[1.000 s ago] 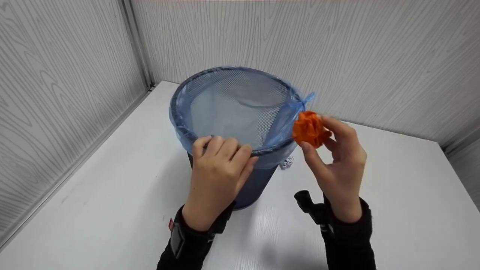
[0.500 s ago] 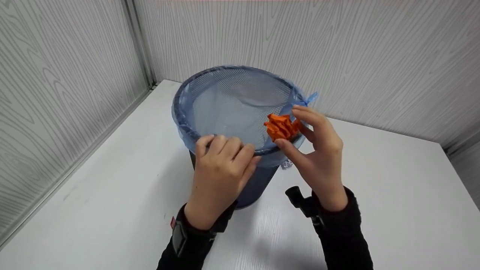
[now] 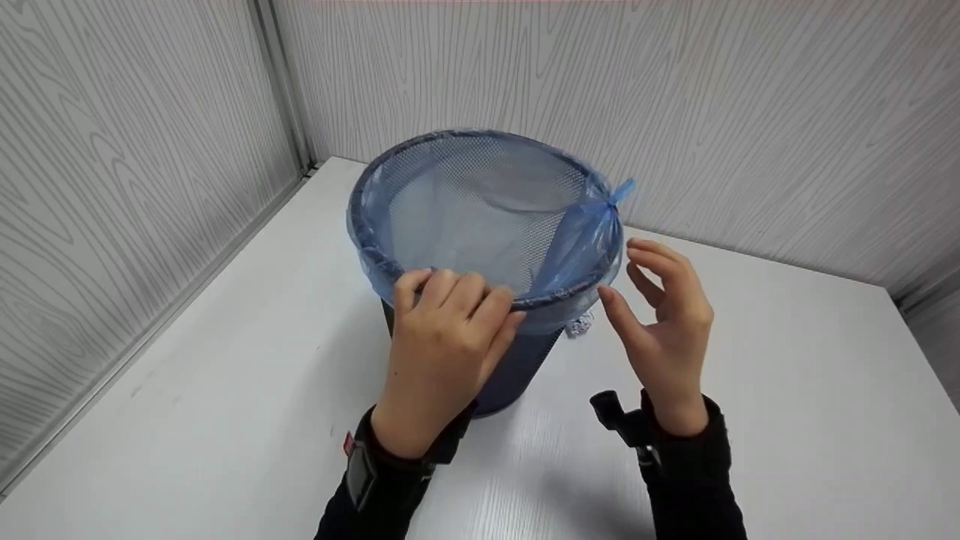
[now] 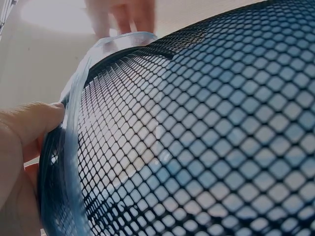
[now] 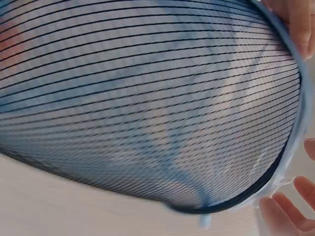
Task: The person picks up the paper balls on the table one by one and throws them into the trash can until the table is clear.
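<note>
A dark mesh wastebasket [image 3: 517, 364] stands tilted on the table, lined with a blue plastic bag [image 3: 574, 247]. The bag's edge folds over the rim and is knotted at the right. My left hand [image 3: 442, 337] grips the near rim, its fingers hooked over it and the thumb outside. Just right of the basket, my right hand [image 3: 667, 322] holds nothing, its fingers spread and loosely curved near the rim. In the right wrist view, an orange-red blur [image 5: 10, 42] shows through the mesh; in the head view the orange paper ball is hidden.
A small crumpled silvery-white ball [image 3: 580, 325] lies on the white table [image 3: 810, 375], behind the basket's right side. Wood-grain panels [image 3: 675, 97] enclose the table at the back and sides. Black cuffs with camera mounts [image 3: 611, 409] cover both wrists.
My right hand carried the orange paper ball left over the basket's opening, let it go, and moved back right outside the rim. My left hand has stayed on the rim.
</note>
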Demonstrator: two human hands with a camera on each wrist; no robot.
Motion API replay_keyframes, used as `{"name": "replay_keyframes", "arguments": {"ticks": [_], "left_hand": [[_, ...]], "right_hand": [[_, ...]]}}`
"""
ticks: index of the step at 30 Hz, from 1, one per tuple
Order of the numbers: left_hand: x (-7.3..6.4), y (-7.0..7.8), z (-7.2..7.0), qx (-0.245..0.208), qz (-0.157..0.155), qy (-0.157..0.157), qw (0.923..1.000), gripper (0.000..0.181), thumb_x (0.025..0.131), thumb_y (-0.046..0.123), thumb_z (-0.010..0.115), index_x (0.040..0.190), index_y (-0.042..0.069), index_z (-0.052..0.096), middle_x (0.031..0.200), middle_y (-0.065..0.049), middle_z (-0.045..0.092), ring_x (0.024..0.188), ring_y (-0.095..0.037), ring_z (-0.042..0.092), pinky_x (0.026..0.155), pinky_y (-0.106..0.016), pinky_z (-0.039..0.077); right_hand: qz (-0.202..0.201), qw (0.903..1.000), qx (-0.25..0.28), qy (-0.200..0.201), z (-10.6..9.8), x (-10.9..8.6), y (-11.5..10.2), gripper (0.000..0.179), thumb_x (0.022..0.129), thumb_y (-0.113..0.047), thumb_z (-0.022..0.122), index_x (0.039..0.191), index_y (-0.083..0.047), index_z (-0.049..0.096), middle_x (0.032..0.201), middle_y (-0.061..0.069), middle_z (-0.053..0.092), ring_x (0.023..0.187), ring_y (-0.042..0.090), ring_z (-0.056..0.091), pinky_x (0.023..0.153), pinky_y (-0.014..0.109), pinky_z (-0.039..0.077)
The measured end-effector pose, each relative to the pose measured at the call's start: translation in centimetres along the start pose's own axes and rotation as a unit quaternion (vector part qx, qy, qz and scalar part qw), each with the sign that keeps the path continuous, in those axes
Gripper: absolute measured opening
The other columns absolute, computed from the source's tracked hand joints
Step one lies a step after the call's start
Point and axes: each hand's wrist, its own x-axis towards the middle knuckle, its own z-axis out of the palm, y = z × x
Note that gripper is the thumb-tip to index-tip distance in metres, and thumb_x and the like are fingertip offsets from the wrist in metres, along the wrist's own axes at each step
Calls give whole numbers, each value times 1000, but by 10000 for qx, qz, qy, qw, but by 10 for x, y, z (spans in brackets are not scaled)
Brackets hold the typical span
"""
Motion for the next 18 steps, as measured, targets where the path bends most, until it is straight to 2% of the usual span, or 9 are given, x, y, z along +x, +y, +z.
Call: {"name": "replay_keyframes", "arguments": {"ticks": [4,10,14,18], "left_hand": [[0,0,0,-14,1,14,10000,19,88,26,51,84,9,59,74,-4,48,71,-24,44,78,-43,30],[0,-1,-1,-16,20,86,10000,19,88,26,51,84,9,59,74,-4,48,71,-24,44,78,-43,30],[0,-1,-1,-14,41,120,9999,19,89,26,50,83,9,59,73,-4,48,71,-24,44,78,-43,30],[1,-1,-1,-25,42,106,9999,20,89,26,49,83,9,59,74,-4,48,71,-24,44,78,-43,30]], "right_hand": [[419,9959,-687,-415,-6,-12,27,36,69,14,64,103,6,57,107,11,54,103,21,51,82,30,44],[887,9798,-1397,-1120,-9,-23,69,33,72,7,65,103,2,58,102,11,56,100,19,53,79,33,45],[1368,9664,-1673,-1390,-6,-26,93,32,72,1,67,103,0,59,100,12,57,98,21,53,78,35,46],[1802,9484,-1910,-1776,-1,-29,114,35,72,-7,70,104,0,59,99,16,57,97,26,53,78,39,46]]}}
